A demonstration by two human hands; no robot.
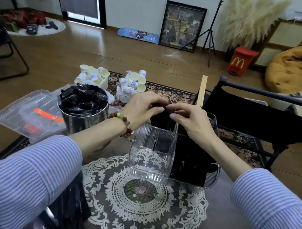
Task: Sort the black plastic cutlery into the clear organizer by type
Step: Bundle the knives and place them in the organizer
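A clear ribbed organizer point(150, 154) stands on the lace doily. Its right compartments hold several pieces of black plastic cutlery point(192, 160); the near left compartment looks nearly bare. Above its far side, my left hand point(141, 109) and my right hand point(189, 118) meet and pinch the top of a bundle of black cutlery point(162, 119) that stands in the back compartment. Which type the pieces are is too dark to tell.
A metal bucket point(80, 121) of wrapped black cutlery stands left of the organizer. A clear lidded box point(27, 114) with orange clips lies further left. Paper cups point(131, 82) are heaped behind. A black chair point(264, 116) stands at the right.
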